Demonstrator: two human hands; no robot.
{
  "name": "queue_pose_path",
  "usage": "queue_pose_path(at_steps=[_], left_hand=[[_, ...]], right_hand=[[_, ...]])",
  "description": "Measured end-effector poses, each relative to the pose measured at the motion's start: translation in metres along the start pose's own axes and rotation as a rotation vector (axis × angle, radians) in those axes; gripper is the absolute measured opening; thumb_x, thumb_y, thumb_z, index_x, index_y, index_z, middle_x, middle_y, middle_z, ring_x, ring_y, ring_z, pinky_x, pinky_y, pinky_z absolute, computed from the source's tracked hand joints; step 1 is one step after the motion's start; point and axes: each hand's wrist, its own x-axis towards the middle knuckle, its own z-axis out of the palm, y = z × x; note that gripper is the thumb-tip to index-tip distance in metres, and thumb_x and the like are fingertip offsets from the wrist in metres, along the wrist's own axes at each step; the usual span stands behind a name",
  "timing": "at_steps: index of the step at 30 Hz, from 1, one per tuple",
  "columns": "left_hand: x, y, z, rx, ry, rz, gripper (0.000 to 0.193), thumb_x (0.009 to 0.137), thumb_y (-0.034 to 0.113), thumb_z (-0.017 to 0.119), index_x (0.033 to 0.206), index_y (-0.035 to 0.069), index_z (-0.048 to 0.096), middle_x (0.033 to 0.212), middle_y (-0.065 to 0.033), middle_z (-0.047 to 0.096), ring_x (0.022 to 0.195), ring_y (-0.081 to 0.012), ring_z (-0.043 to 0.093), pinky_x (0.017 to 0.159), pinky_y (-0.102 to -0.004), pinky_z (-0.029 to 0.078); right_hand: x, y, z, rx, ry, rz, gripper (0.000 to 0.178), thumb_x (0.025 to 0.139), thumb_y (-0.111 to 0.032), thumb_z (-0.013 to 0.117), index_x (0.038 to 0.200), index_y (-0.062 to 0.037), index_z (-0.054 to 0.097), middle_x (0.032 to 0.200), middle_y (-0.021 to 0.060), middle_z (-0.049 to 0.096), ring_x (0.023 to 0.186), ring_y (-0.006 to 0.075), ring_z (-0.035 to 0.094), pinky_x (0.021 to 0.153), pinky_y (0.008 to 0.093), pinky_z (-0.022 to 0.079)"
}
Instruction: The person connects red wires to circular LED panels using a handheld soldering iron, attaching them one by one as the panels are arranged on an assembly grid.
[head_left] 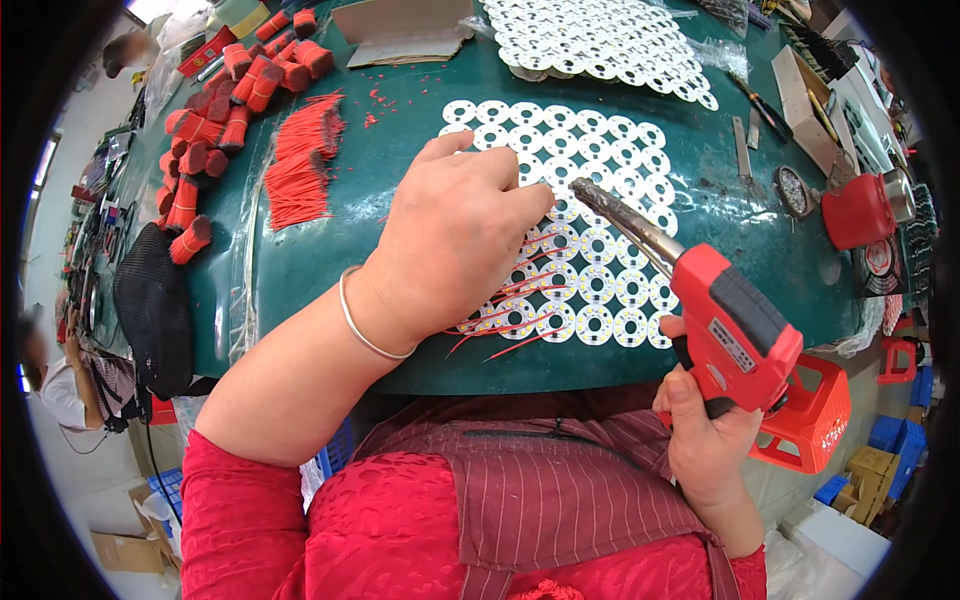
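Note:
My right hand (708,435) is wrapped round the grip of a red and black soldering gun (735,330). Its long, darkened metal tip points up and left, ending close to the fingertips of my left hand (455,225). That left hand is curled closed over a panel of round white LED boards (597,285); whatever its fingers pinch is hidden. Several thin red wires (515,290) stick out from the boards below the left hand, lying across the panel's lower left part. Each board is a ring with a central hole and small yellowish chips.
Loose red wires (300,165) lie in a pile at left, beside bundled red wires (235,95). More white board panels (600,45) are stacked at the far side. Pliers (762,108), a round tin (793,190) and a red container (862,212) stand at right. A black mesh bag (152,310) hangs at the left edge.

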Motion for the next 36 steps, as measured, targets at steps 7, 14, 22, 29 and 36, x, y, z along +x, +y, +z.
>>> queue_pose_path(at_steps=[7, 14, 22, 29, 36], left_hand=[[-0.002, 0.000, 0.003, 0.084, -0.064, 0.020, 0.015, 0.075, 0.005, 0.071, 0.088, 0.012, 0.074, 0.071, -0.0040, 0.055, 0.070, -0.0245, 0.061, 0.094, -0.0466, 0.052], [-0.002, 0.001, 0.002, 0.096, -0.083, 0.012, 0.013, 0.077, 0.007, 0.069, 0.088, 0.012, 0.074, 0.073, -0.0036, 0.056, 0.072, -0.0235, 0.062, 0.097, -0.0475, 0.050], [-0.003, 0.000, 0.003, 0.087, -0.071, 0.023, 0.014, 0.077, 0.006, 0.069, 0.088, 0.011, 0.074, 0.074, -0.0039, 0.055, 0.073, -0.0234, 0.062, 0.097, -0.0474, 0.050], [-0.003, 0.001, 0.002, 0.078, -0.069, 0.021, 0.014, 0.075, 0.006, 0.070, 0.088, 0.011, 0.073, 0.073, -0.0042, 0.055, 0.073, -0.0239, 0.062, 0.097, -0.0478, 0.050], [-0.003, 0.001, 0.003, 0.087, -0.079, 0.021, 0.015, 0.076, 0.005, 0.070, 0.088, 0.011, 0.074, 0.074, -0.0039, 0.056, 0.074, -0.0239, 0.062, 0.098, -0.0482, 0.050]], right_hand=[[0.000, 0.000, 0.002, -0.025, -0.019, 0.003, 0.042, 0.092, -0.004, 0.071, 0.130, 0.0028, 0.056, 0.123, 0.0158, 0.067, 0.097, 0.0135, 0.064, 0.081, 0.0266, 0.051], [0.000, 0.012, -0.004, -0.183, -0.111, -0.170, 0.047, 0.096, -0.004, 0.062, 0.140, 0.0007, 0.043, 0.126, 0.0206, 0.062, 0.068, 0.0078, 0.057, 0.059, 0.0244, 0.052], [-0.002, 0.004, 0.006, -0.044, 0.007, -0.026, 0.036, 0.091, -0.003, 0.073, 0.123, 0.0028, 0.060, 0.115, 0.0126, 0.069, 0.087, 0.0118, 0.063, 0.073, 0.0266, 0.052], [-0.006, 0.009, -0.002, -0.151, -0.069, -0.058, 0.029, 0.089, 0.000, 0.074, 0.116, 0.0018, 0.063, 0.101, 0.0081, 0.069, 0.088, 0.0137, 0.066, 0.074, 0.0288, 0.055], [-0.005, 0.008, 0.002, -0.092, 0.015, -0.067, 0.037, 0.090, -0.002, 0.072, 0.125, 0.0029, 0.059, 0.117, 0.0144, 0.070, 0.087, 0.0128, 0.064, 0.076, 0.0263, 0.051]])
